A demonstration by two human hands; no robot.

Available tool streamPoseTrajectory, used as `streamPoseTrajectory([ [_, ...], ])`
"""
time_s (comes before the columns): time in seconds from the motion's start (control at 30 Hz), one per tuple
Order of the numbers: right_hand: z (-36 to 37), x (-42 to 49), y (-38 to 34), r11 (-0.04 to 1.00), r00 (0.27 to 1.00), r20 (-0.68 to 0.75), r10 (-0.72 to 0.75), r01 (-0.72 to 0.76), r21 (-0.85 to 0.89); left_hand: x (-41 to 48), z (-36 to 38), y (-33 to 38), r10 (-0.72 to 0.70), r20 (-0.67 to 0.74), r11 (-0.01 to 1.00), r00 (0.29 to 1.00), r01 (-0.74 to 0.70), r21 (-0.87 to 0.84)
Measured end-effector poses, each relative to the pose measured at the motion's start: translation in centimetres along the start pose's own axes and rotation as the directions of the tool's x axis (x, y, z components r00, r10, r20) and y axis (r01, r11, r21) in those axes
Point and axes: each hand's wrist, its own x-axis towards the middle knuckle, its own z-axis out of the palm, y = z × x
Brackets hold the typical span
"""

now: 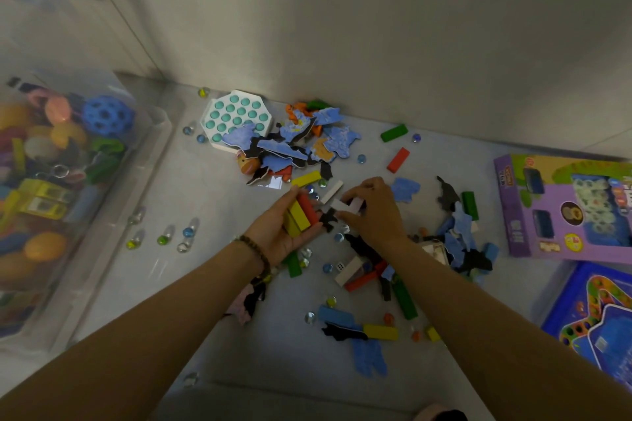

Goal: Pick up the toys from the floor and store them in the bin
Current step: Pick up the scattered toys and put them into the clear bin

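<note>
While the clear bin [150, 133] at the left already holds a heap of balls and other toys, most of the job still lies on the floor [212, 267]. The left hand [282, 234] is turned palm up low over the floor, its fingers [290, 197] curled round a small stack of yellow and red wooden blocks [301, 217]. The right hand [376, 215], just beside it, pinches a white block [345, 205] between thumb and fingertips. None of these blocks has reached the bin yet, which stands well apart to the left.

Left to gather, as far as I can judge:
- a pile of blue-and-black puzzle pieces [297, 142] by the wall, partly over a teal pop-it toy [236, 114]
- more blocks, such as the green block [394, 132]
- a die [339, 266]
- many glass marbles [187, 232]

At the right lie a purple toy box [564, 208] and a blue game board [595, 321]. Marbles lie scattered between the hands and the bin and would likely roll if nudged. Flat puzzle pieces overlap several blocks.
</note>
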Motion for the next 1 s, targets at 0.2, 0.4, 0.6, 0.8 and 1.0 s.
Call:
streamPoseTrajectory([
  [0.2,-0.3,-0.6,1.1,0.999,0.997,-0.076,0.0,-0.003,-0.035,0.1,-0.5,0.3,0.005,-0.036,1.0,0.999,-0.005,-0.007],
  [0.4,-1.5,-0.5,0.4,0.866,0.971,-0.102,0.214,-0.141,0.48,0.1,-0.2,1.0,0.04,-0.032,0.999,0.999,-0.04,0.003],
  [0.6,-1.8,0.3,-1.6,0.272,0.847,0.359,0.394,-0.48,0.834,0.5,1.9,2.7,0.067,0.021,0.972,0.998,-0.07,0.226],
  [0.8,-0.3,1.0,-2.4,0.195,0.794,0.489,0.362,-0.577,0.793,0.8,3.2,2.0,-0.013,0.025,0.904,1.0,0.001,0.428],
  [1.0,-0.6,1.2,-3.7,0.159,0.84,0.418,0.347,-0.492,0.856,0.2,4.1,1.6,0.049,0.031,0.919,0.998,-0.057,0.39],
])
